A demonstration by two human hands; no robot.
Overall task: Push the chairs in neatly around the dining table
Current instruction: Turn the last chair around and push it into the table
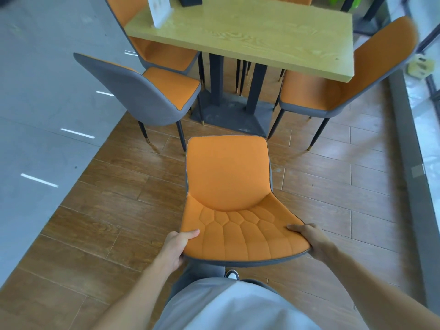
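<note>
Left hand: grip clenched on the left edge of the near chair's backrest, thumb lying on the orange front.
Right hand: grip clenched on the right edge of the same backrest.
Near chair: on the wooden floor, seat facing the worktop, apart from its dark base.
Left chair: angled, seat outside the worktop edge.
Right chair: seat partly beneath the worktop.
Far-left chair: seat tucked under the worktop.
</note>
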